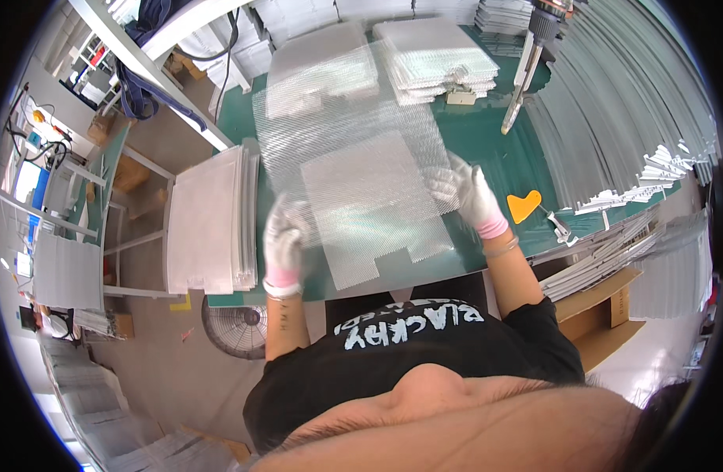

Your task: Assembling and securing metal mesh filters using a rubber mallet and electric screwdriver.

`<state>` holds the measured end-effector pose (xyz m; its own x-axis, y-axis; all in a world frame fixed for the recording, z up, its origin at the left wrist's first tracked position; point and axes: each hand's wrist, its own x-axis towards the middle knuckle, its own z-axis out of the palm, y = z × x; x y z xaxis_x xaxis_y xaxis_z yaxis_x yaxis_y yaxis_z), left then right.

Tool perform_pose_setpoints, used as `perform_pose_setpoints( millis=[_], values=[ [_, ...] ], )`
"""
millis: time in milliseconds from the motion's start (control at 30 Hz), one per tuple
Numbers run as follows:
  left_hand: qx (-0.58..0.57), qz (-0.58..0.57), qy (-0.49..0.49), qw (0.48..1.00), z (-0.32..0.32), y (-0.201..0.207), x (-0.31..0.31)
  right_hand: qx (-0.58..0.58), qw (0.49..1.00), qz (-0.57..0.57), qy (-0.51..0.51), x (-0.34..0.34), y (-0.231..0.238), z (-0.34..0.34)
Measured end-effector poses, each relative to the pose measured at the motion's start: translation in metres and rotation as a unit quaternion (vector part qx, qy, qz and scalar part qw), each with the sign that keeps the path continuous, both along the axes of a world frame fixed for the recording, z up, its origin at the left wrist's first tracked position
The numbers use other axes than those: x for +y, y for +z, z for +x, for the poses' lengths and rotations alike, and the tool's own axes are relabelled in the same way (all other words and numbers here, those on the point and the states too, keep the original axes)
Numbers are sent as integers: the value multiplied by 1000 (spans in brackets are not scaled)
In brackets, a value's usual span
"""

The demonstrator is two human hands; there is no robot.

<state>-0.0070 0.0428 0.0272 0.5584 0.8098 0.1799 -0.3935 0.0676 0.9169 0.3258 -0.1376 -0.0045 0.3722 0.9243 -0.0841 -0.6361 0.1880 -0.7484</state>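
Observation:
A large translucent mesh sheet point(298, 149) is held tilted above the green worktable, with my hands at its two near corners. My white-gloved left hand point(285, 240) is closed at the left corner, a little smeared by motion. At the right corner, my gloved right hand point(470, 193) pinches the edge between thumb and fingers. Beneath, partly seen through the held sheet, a smaller finely ribbed sheet point(354, 236) with a notch in its near edge lies on the table.
Two stacks of notched sheets, a left stack point(322, 63) and a right stack point(432, 59), stand at the back. A yellow scraper point(523, 206) and a metal-bladed tool point(562, 228) lie right. Long grey strips point(621, 110) fill the right side; a white panel stack point(208, 220) stands left.

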Motion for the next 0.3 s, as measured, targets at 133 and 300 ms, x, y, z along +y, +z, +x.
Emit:
perform_pose_setpoints(
  millis=[133, 300],
  values=[
    [110, -3, 44, 993, -4, -42, -50, -425, 891, -157, -27, -17, 44, -40],
    [466, 198, 145, 850, -2, -18, -76, -583, 793, -175, -6, -32, 33, -51]
  ],
)
